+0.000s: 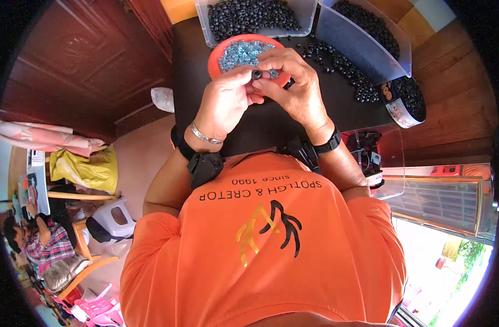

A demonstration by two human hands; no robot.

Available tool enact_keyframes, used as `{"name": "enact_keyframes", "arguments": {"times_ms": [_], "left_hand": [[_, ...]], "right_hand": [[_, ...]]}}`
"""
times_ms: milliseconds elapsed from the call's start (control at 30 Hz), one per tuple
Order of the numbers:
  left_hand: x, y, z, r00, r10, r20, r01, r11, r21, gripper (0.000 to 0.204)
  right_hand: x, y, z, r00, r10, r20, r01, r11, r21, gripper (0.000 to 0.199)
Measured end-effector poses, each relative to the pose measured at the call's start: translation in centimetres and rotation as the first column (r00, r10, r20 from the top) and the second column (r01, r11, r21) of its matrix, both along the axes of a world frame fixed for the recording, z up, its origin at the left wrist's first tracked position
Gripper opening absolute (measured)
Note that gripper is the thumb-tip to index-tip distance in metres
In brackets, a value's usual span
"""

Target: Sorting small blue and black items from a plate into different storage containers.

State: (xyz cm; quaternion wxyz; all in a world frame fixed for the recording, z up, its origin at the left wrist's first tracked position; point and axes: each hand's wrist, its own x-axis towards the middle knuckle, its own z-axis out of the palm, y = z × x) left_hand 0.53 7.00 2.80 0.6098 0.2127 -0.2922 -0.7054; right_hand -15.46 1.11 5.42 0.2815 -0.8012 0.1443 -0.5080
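Note:
My left hand and my right hand meet above the near side of a round red plate. Between their fingertips is a small black round piece, with its round end facing up. The left thumb and fingers close on it from one side. My right thumb and forefinger are pinched together against its other side; whether they also hold a smaller part is hidden. Many small shiny bluish-silver pieces lie heaped on the plate, partly covered by my hands.
Behind the plate stands a clear bin of black round pieces. Another clear bin is at the back right, with loose black pieces spilled beside it. A round tin of black pieces sits at the dark table's right edge.

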Motion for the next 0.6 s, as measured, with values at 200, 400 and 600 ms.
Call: {"name": "enact_keyframes", "arguments": {"times_ms": [200, 400, 600], "left_hand": [[-0.39, 0.26, 0.52, 0.992, 0.035, 0.123, -0.027, 0.997, -0.068, 0.023], [-0.22, 0.22, 0.36, 0.983, 0.038, 0.180, -0.019, 0.994, -0.104, 0.020], [-0.35, 0.21, -0.10, 0.983, 0.015, 0.186, 0.006, 0.993, -0.115, 0.020]], "right_hand": [[-0.42, 0.02, -0.63, 1.000, 0.022, 0.017, -0.022, 1.000, 0.008, 0.028], [-0.85, 0.06, -0.83, 1.000, -0.001, 0.013, 0.002, 1.000, -0.003, 0.028], [-0.91, 0.29, -0.76, 1.000, 0.006, -0.002, -0.006, 1.000, 0.012, 0.027]]}}
